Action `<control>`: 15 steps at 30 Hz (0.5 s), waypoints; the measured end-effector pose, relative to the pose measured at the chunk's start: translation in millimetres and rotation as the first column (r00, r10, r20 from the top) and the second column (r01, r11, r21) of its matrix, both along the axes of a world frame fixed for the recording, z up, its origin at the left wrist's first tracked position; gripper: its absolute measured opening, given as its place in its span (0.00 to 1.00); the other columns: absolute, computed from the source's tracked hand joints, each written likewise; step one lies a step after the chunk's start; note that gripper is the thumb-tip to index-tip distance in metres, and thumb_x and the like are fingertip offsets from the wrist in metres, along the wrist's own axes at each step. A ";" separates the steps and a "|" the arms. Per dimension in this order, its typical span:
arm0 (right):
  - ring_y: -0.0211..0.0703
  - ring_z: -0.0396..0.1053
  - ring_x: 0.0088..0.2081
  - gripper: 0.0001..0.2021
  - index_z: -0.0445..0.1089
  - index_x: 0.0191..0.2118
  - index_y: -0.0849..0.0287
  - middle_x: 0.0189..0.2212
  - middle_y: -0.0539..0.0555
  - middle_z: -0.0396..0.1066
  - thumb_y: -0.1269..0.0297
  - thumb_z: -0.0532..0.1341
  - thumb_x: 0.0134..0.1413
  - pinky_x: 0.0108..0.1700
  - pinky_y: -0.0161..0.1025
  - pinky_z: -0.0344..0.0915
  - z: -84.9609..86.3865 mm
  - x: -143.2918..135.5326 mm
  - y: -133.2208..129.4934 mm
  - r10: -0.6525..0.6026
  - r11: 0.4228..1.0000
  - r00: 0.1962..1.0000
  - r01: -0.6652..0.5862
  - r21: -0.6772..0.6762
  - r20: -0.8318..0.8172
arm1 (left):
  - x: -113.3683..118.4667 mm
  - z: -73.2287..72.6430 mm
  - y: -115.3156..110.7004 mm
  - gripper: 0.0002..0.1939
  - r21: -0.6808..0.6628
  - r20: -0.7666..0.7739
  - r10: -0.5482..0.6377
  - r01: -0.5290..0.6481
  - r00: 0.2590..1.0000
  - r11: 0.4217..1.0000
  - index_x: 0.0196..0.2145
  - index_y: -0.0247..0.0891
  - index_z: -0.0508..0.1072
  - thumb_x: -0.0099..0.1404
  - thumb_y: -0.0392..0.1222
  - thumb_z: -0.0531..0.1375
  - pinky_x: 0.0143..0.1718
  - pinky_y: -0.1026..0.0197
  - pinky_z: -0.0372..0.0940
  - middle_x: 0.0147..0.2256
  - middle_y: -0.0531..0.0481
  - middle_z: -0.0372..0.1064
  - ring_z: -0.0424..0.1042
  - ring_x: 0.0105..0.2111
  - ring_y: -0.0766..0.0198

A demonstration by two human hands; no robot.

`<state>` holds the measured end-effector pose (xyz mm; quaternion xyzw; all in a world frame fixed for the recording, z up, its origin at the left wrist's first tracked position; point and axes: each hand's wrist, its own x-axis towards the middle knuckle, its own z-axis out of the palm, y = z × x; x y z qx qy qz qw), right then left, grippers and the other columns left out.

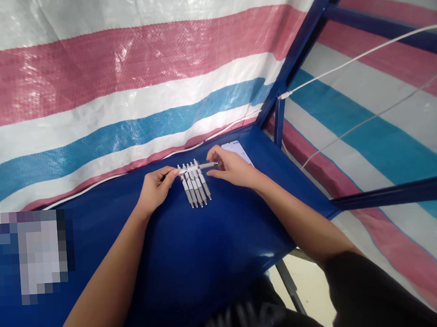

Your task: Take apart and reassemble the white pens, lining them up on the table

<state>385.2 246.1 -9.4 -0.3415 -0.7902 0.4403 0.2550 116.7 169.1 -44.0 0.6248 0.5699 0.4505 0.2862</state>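
Observation:
A white and grey pen [207, 165] lies crosswise above a row of several similar pens [196, 190] on the blue table [179, 254]. My left hand [157, 188] pinches the white end of the crosswise pen between thumb and fingertips. At its tip, my right hand [235, 168] has thumb and forefinger apart, one on either side; whether another finger touches the tip is hard to see. The row of pens sits side by side with tips toward me. Behind my right hand, a phone with a lit screen [241, 151] is partly covered.
A striped plastic sheet [123, 56] hangs behind the table. Blue metal frame bars [290, 65] stand at the right, with a white cable [345, 64] stretched past them. Another cable [94, 187] runs along the back edge. A blurred-out patch [31, 254] covers the left side.

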 end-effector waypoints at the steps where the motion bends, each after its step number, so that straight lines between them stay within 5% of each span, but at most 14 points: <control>1: 0.39 0.64 0.31 0.15 0.68 0.42 0.55 0.37 0.50 0.73 0.51 0.69 0.63 0.39 0.39 0.60 0.5 0.0 0.3 -0.018 1.000 1.000 0.018 -0.008 -0.007 | 0.0 0.0 0.1 0.21 -0.001 0.004 -0.002 0.002 1.000 1.000 0.29 0.38 0.78 0.72 0.56 0.64 0.23 0.64 0.54 0.20 0.54 0.63 0.58 0.21 0.68; 4: 0.41 0.63 0.30 0.18 0.67 0.35 0.55 0.30 0.50 0.70 0.48 0.58 0.73 0.38 0.40 0.59 0.2 -0.1 1.3 -0.041 0.998 0.999 0.042 -0.052 0.032 | 0.0 0.1 0.2 0.23 -0.008 0.002 -0.010 0.010 1.000 1.000 0.26 0.38 0.76 0.73 0.57 0.63 0.23 0.64 0.54 0.20 0.54 0.63 0.58 0.21 0.68; 8: 0.40 0.64 0.31 0.15 0.69 0.45 0.55 0.39 0.51 0.75 0.53 0.70 0.61 0.39 0.39 0.61 -0.8 0.4 2.8 -0.046 0.999 0.999 0.047 0.023 -0.022 | 0.3 0.0 0.7 0.23 -0.010 0.020 0.021 -0.021 1.000 1.000 0.27 0.38 0.77 0.72 0.59 0.64 0.22 0.64 0.54 0.20 0.54 0.63 0.58 0.20 0.68; 12: 0.41 0.66 0.31 0.18 0.68 0.34 0.55 0.30 0.51 0.73 0.50 0.57 0.75 0.40 0.40 0.61 -3.4 -1.6 2.7 -0.079 0.996 0.996 0.078 -0.036 -0.030 | 0.0 -0.2 1.8 0.22 -0.007 0.037 0.038 -0.037 0.999 0.999 0.30 0.37 0.80 0.71 0.59 0.65 0.22 0.63 0.53 0.19 0.54 0.63 0.58 0.19 0.68; 15: 0.41 0.66 0.32 0.10 0.69 0.40 0.54 0.32 0.49 0.72 0.54 0.65 0.68 0.39 0.39 0.62 -9.9 -8.9 -1.4 -0.138 0.988 0.972 0.122 -0.096 -0.192 | -1.3 0.8 2.1 0.21 -0.001 0.039 0.051 -0.051 0.998 0.999 0.31 0.38 0.82 0.71 0.58 0.65 0.22 0.63 0.53 0.19 0.54 0.63 0.58 0.19 0.68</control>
